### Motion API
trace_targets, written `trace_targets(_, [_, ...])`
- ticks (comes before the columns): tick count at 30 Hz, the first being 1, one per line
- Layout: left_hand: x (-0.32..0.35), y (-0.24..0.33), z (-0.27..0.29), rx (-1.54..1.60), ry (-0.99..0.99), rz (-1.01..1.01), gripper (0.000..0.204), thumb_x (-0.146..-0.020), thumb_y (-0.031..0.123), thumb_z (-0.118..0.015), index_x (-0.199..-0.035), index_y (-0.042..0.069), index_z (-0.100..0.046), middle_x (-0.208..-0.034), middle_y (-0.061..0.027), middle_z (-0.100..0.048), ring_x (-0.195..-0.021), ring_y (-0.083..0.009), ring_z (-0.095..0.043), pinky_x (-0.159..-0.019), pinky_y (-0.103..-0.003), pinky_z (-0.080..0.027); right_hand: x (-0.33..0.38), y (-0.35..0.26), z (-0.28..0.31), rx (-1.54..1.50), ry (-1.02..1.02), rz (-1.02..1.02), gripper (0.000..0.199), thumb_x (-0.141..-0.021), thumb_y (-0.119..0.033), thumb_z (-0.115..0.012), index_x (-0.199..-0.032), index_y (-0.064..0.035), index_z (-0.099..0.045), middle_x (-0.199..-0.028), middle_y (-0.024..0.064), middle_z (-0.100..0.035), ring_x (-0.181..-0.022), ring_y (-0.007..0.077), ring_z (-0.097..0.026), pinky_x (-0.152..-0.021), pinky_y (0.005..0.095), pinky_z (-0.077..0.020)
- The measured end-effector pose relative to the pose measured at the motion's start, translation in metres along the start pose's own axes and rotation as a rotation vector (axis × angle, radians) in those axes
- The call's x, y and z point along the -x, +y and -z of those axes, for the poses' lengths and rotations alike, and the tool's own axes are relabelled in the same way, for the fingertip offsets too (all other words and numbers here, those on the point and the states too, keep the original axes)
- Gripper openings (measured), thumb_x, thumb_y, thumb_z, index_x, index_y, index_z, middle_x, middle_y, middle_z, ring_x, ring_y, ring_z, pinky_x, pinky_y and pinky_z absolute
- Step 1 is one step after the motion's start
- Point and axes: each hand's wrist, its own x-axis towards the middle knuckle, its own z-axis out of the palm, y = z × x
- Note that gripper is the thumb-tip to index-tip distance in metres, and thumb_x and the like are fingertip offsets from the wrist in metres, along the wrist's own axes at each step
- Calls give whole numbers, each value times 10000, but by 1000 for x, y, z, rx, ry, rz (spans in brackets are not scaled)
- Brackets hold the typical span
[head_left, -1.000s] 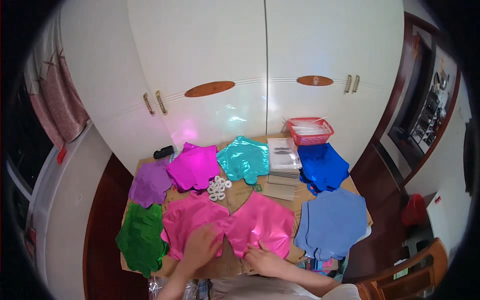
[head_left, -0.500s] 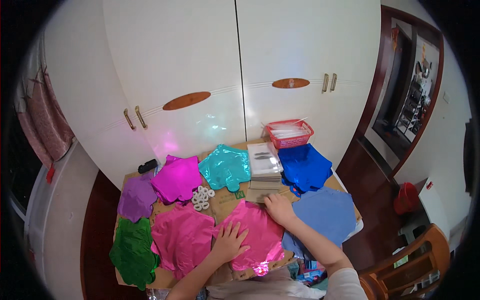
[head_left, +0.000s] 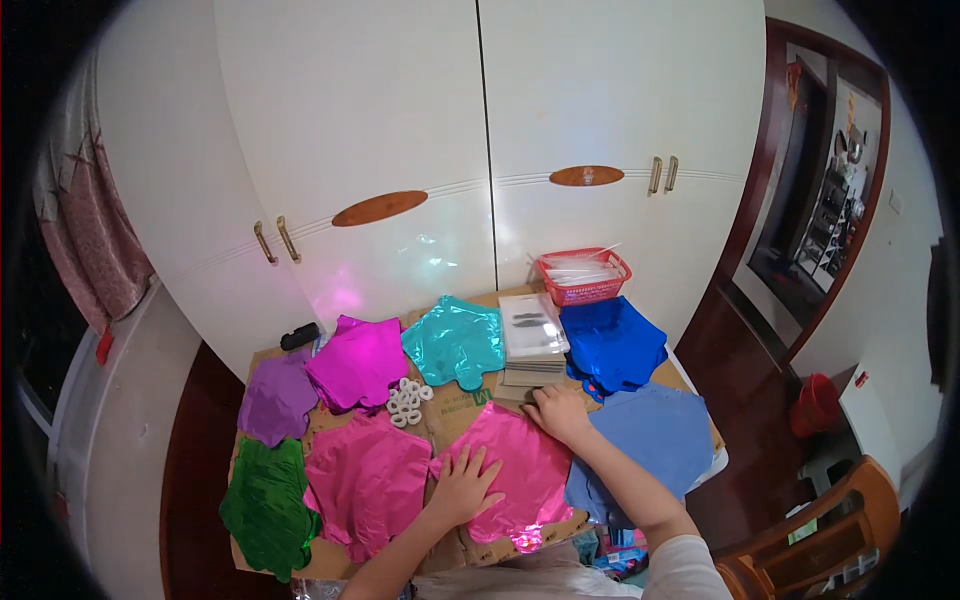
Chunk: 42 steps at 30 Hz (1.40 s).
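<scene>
Palm down, fingers spread, my left hand (head_left: 464, 487) lies flat on the left side of a pink foil balloon (head_left: 515, 462), a flat star shape with points. My right hand (head_left: 560, 412) is at that balloon's upper right edge, its fingers bent and drawn together beside the lower end of a stack of cards in clear sleeves (head_left: 532, 340). What is under those fingertips is hidden. A second pink foil balloon (head_left: 368, 480) lies left of my left hand. Pale blue foil balloons (head_left: 645, 445) lie beside my right forearm.
Around them on the cardboard (head_left: 455, 415) lie teal (head_left: 458, 340), magenta (head_left: 355, 365), purple (head_left: 275, 400), green (head_left: 268, 505) and dark blue (head_left: 615, 343) foil balloons. White rings (head_left: 405, 402) sit in a cluster. A red basket (head_left: 585, 292) holds white sticks. Cabinet doors (head_left: 400, 120) rise behind.
The whole view has shifted slightly, with the scene sitting a little lower and to the right. Both hands stay at nearly the same places on the pink balloon.
</scene>
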Motion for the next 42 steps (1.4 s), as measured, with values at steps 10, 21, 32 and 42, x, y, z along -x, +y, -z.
trace_targets(10, [-68,-15,16,54,241,-33,424,-796,273,-604,-1145,41,-542,-1186,-111,-521,-1105,-269,-481,-896,-394,-400,-17,21,-16,-235,-114,-121,365,-887,-296,-465,-1055,19,-543,-1066,218,-583,-989,368,-561,-859,421,-451])
trace_targets(21, [-176,-89,-49,118,196,165,214,-818,137,-510,-977,99,-648,-966,-113,-601,-905,-320,-559,-799,-432,-460,-27,30,-18,-155,-251,-171,424,-848,-346,-497,-1074,8,-555,-1066,205,-580,-1027,363,-534,-873,447,-442])
trace_targets(32, [-210,-101,-47,199,55,369,350,-747,277,-644,-991,27,-614,-1039,-171,-570,-1016,-347,-535,-833,-438,-471,-26,39,-16,-159,-246,-169,513,-758,-315,-601,-1123,38,-529,-1110,236,-535,-1060,382,-499,-916,423,-414])
trace_targets(42, [-240,-99,-54,229,-56,438,526,-715,372,-676,-1037,-31,-574,-1097,-198,-564,-1051,-338,-535,-880,-423,-461,-28,44,-19,-98,-322,-134,620,-747,-416,-600,-1181,16,-500,-1142,239,-517,-1050,366,-517,-919,405,-420])
